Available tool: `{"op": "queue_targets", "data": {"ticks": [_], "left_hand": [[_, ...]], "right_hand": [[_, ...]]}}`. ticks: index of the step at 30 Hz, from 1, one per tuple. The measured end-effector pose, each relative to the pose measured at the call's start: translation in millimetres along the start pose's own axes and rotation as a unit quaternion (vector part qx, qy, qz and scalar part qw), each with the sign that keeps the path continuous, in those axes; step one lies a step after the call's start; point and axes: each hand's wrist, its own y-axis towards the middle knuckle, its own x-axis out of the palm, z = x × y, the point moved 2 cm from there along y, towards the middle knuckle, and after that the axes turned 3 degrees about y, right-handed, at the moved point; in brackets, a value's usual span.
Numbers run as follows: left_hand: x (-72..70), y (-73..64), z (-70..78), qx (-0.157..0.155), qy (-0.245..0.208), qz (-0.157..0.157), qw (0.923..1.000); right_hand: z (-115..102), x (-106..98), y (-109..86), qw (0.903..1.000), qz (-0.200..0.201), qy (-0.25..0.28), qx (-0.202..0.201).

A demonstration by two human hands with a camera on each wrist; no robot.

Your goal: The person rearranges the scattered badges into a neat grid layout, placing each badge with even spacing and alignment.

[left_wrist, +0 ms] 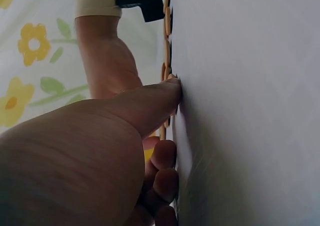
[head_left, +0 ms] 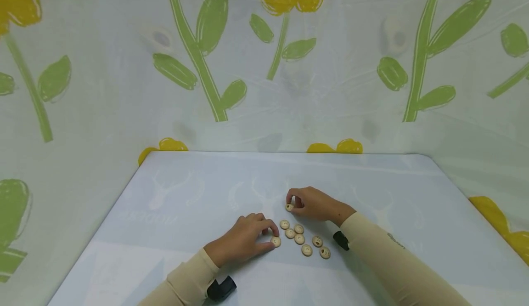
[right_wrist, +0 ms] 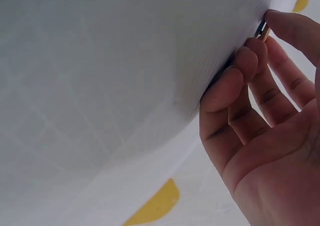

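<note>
Between thumb and index finger, my left hand [head_left: 247, 238] pinches a small round wooden disc [head_left: 276, 241] at the table top. Farther back, my right hand [head_left: 316, 204] holds another wooden disc [head_left: 289, 207] by its edges, with fingertips and thumb low at the surface. In the right wrist view only a thin edge of that disc [right_wrist: 265, 33] shows beside the thumb. Several more pale discs [head_left: 299, 239] with small dark marks lie loosely grouped between the hands. The left wrist view has the left thumb [left_wrist: 157, 98] in front, covering most of its disc.
The table [head_left: 198, 182] has a pale cover with faint antler prints. A cloth wall [head_left: 330, 90] with yellow flowers and green leaves rises behind it. Black wrist mounts [head_left: 222, 289] hang below both beige sleeves, close over the table.
</note>
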Motion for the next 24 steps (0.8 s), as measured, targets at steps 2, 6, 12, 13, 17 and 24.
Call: {"op": "queue_targets", "data": {"ticks": [2,6,12,13,17,24], "left_hand": [[0.3,0.3,0.3,0.000,0.000,-0.003,1.0000],[0.7,1.3,0.8,0.001,0.005,-0.006,1.0000],[-4.0,0.9,2.6,0.007,0.016,0.005,0.9998],[-4.2,0.9,2.6,0.007,0.015,0.005,0.9998],[-2.3,0.7,1.3,0.006,0.010,0.001,0.9999],[0.0,0.7,1.6,0.006,0.013,0.005,0.9999]], "right_hand": [[-1.3,-0.4,-1.3,1.0000,-0.002,0.000,0.000],[-1.1,-0.2,-3.5,1.0000,-0.004,0.004,0.001],[-0.3,-1.9,-1.7,1.0000,-0.004,0.008,0.002],[-0.5,-2.0,-1.5,0.9999,-0.004,0.009,0.004],[-0.8,-1.6,-2.0,0.9998,-0.009,0.014,0.012],[1.1,0.0,-5.5,0.9991,-0.013,0.030,0.028]]}}
